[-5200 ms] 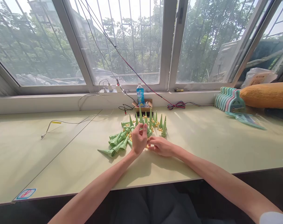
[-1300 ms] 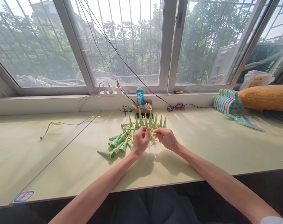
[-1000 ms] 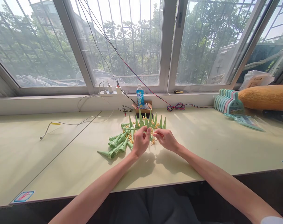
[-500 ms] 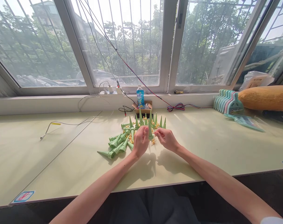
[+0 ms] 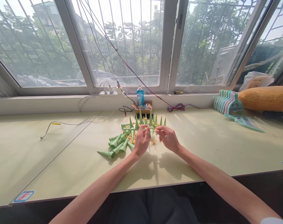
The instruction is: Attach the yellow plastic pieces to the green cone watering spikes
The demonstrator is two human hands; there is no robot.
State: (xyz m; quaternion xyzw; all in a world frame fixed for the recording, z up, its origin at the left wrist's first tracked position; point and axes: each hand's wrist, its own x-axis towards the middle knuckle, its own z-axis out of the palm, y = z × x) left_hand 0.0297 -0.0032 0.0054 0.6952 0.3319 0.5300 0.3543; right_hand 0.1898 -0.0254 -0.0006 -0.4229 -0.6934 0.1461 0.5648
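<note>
My left hand (image 5: 142, 140) is closed on a green plastic watering spike (image 5: 151, 132), a hollow cone whose tip points down. Close by on the right, my right hand (image 5: 168, 139) is closed in a pinch at the spike's wide end, on what looks like a small yellow plastic piece, mostly hidden by the fingers. Several loose green spikes (image 5: 119, 146) lie in a heap left of my hands. Behind the hands, more green spikes (image 5: 141, 117) stand upright, tips up. Small yellow pieces (image 5: 153, 142) are scattered among them on the table.
A blue-labelled bottle (image 5: 140, 97) stands by a small cardboard box (image 5: 148, 107) at the back. Coiled cable (image 5: 176, 107) lies near the sill, and a white cable (image 5: 71, 124) crosses the table's left. Pastel paddle-shaped items (image 5: 228, 102) and an orange plush roll (image 5: 264, 98) sit at right.
The spike in my left hand has turned over, from tip up to tip down. My left fingers have shifted around it, while my right hand stays close beside it.
</note>
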